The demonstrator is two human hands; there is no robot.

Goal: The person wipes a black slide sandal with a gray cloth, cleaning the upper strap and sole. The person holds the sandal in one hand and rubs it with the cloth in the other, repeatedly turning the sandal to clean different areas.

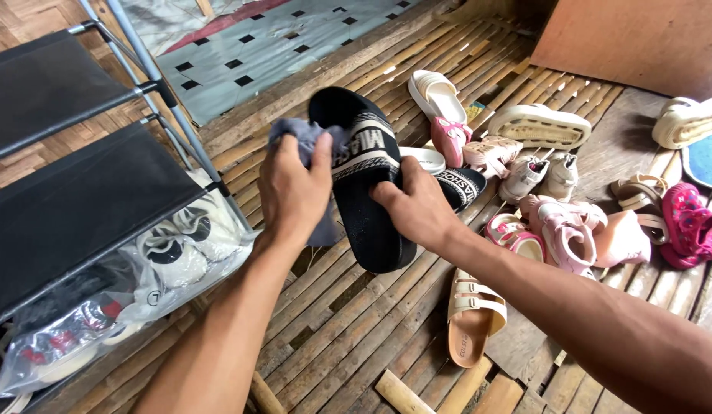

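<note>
Near the centre of the frame, the left hand (293,188) closes its grip on a bunched grey cloth (310,142) and presses it against the strap side of a black slide sandal (363,184). The right hand (416,205) closes its grip around the sandal's other edge, thumb on the footbed, holding it tilted above the bamboo-slat floor (348,322).

Just behind the right hand lies the matching black slide (462,186), and beyond it, toward the right of the frame, a scatter of footwear: a white sandal (436,96), pink children's sandals (555,234), small grey sneakers (536,176) and a beige buckled sandal (471,318) in the lower centre. At the left stands a black fabric shoe rack (72,199) with bagged white shoes (183,245) under its lower shelf.

The sandal seems held mostly by one edge, so a firm push from the cloth could likely twist it out of the right hand and drop it onto the pairs below. The floor has gaps between slats, and the loose tail of cloth hanging below the left hand might catch on a slat edge.
</note>
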